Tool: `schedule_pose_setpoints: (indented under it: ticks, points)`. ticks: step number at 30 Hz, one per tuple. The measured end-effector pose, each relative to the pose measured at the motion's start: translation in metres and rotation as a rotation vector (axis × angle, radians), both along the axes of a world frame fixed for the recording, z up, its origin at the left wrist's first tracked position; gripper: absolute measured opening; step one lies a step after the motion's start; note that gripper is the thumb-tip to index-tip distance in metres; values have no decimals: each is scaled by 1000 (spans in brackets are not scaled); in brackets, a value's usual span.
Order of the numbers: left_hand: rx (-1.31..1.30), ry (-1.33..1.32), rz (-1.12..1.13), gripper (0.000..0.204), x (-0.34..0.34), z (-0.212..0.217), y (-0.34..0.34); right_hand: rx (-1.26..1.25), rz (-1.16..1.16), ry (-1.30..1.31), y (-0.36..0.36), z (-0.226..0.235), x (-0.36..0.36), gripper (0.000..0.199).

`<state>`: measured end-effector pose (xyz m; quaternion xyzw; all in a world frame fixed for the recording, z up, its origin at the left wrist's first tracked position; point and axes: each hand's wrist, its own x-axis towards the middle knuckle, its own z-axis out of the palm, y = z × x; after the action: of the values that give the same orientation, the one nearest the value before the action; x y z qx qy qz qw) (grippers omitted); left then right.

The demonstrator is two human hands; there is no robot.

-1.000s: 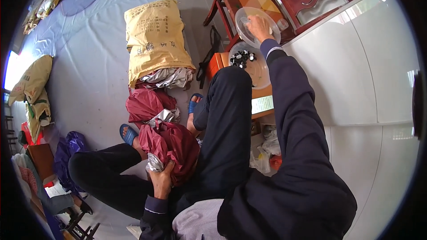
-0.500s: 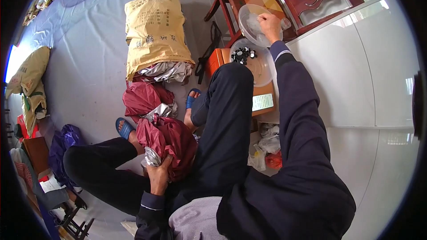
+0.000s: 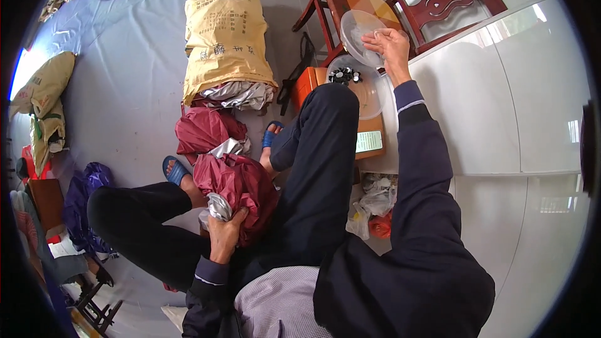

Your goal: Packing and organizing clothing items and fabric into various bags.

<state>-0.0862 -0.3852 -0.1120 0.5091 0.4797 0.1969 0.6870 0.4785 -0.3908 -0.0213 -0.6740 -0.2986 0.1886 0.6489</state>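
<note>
Maroon fabric with a silver lining (image 3: 235,184) lies bunched between my legs. My left hand (image 3: 223,236) is closed on it, thumb over a gathered silver fold. Far to the right, my right hand (image 3: 389,50) is raised over a clear plastic tub (image 3: 350,28) whose contents look whitish and see-through. The fingertips of that hand are pressed together; whatever small thing may be between them is too small to make out. Just nearer than this tub, a second clear tub (image 3: 374,105) holds several small black and white pieces (image 3: 344,76).
A yellow woven sack (image 3: 226,37) lies ahead with more maroon and silver fabric spilling from it. A lit phone (image 3: 369,141) rests beside the second tub, on an orange-brown surface. The wooden chair (image 3: 354,0) stands behind the tubs. Plastic bags (image 3: 379,195) sit below.
My right hand has lifted out of the far tub and moved slightly right, its fingers now above the rim. My left hand keeps its hold on the fabric.
</note>
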Motion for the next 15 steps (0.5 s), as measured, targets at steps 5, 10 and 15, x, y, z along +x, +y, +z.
schedule_pose_setpoints:
  ticks: [5,10,15]
  points:
    - [200,25,-153,35,5,28,6,9,99,79,4,15,-78,20]
    - [553,315,-515,35,17,25,15,-18,405,139,12,25,-225,15]
    - [747,372,-766,9,26,39,4,-169,926,393,17,28,-376,9]
